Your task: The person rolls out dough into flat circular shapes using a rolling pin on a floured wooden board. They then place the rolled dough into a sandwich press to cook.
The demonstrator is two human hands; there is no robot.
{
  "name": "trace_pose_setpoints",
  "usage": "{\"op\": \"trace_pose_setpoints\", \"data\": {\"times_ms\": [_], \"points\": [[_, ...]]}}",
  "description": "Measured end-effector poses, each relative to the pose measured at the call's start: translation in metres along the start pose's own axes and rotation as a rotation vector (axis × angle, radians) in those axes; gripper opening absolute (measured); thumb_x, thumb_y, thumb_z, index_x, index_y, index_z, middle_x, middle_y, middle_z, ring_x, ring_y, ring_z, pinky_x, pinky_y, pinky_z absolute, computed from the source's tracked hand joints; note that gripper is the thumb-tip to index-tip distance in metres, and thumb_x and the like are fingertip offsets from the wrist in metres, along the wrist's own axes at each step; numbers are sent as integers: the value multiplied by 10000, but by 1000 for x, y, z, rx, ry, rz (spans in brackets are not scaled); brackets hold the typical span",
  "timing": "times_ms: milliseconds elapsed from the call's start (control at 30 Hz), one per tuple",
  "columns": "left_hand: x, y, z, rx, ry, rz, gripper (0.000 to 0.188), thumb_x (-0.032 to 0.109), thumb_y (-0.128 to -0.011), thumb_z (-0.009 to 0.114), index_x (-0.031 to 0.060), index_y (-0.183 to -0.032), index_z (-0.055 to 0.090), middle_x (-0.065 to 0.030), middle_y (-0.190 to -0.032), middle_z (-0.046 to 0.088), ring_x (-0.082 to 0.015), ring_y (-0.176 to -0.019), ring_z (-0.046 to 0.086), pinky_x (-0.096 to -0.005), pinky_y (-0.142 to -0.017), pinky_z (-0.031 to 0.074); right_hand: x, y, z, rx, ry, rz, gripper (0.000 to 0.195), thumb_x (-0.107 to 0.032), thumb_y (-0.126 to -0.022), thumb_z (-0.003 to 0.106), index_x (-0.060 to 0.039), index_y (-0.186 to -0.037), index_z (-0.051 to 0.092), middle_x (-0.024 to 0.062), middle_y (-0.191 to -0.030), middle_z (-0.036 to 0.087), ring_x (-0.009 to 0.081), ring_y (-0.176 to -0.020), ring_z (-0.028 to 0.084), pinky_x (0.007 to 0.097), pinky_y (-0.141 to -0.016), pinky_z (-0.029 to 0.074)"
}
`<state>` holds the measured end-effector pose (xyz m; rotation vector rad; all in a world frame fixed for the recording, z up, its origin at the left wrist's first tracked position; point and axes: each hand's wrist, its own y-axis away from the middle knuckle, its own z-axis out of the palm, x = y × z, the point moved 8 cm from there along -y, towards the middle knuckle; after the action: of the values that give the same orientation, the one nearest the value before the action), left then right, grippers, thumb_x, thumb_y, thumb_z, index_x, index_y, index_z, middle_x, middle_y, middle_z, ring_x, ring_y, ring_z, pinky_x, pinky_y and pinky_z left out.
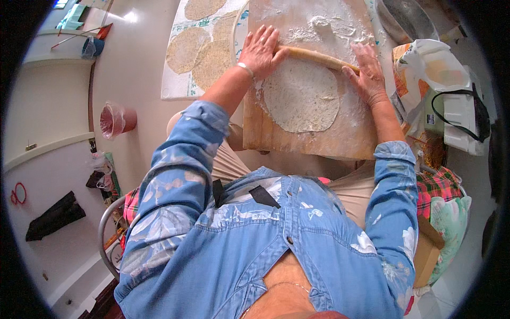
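A wooden rolling pin lies across the far edge of a flat round sheet of speckled dough on a floured wooden board. My left hand rests at the pin's left end, fingers stretched forward and somewhat apart, a bracelet on the wrist. At the right end is my right hand, floury, its thumb by the pin and its fingers raised. Neither hand visibly closes around the wood. Beyond the pin, a small floured lump of dough sits among loose flour.
Several rolled dough rounds lie on a white foam board at left. A metal basin stands at the far right, with a plastic flour bag and a white container nearer. A pink bin stands on the floor.
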<state>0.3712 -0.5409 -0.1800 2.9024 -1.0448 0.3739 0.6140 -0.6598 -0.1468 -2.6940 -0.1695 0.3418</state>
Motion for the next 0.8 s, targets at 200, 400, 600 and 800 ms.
{"op": "trace_pose_setpoints", "data": {"times_ms": [200, 400, 600, 800], "points": [[19, 53, -7, 31, 11, 67, 767, 592, -928, 293, 77, -1486, 191, -127, -1556, 152, -262, -1448, 93, -416, -1171, 47, -33, 27, -30, -82, -18, -166, 494, -317, -788, 694, -141, -1225, 546, 108, -1374, 461, 307, -1330, 370, 468, -1094, 294], [-1, 23, -9, -43, 86, -72, 741, 582, -947, 236, 71, -1483, 210, -132, -1558, 152, -260, -1451, 82, -422, -1167, 63, -15, -6, 0, -116, -59, -191, 288, -171, -734, 722, -78, -962, 574, 97, -1280, 539, 305, -1272, 440, 460, -1052, 360], [5, 80, -1, 68, 37, -63, 701, 540, -961, 266, 72, -1481, 223, -122, -1545, 212, -252, -1444, 136, -454, -1155, 86, -41, 13, -10, -46, -76, -203, 464, -195, -697, 770, -137, -1104, 554, 92, -1302, 520, 310, -1276, 435, 443, -1047, 377], [-38, 20, 1, 106, -29, -289, 682, 529, -958, 273, 71, -1463, 269, -135, -1527, 257, -277, -1433, 178, -476, -1136, 119, -20, -41, 19, -34, 28, -204, 551, -497, -852, 585, -170, -1286, 496, 91, -1393, 440, 303, -1324, 374, 455, -1069, 346]]}}
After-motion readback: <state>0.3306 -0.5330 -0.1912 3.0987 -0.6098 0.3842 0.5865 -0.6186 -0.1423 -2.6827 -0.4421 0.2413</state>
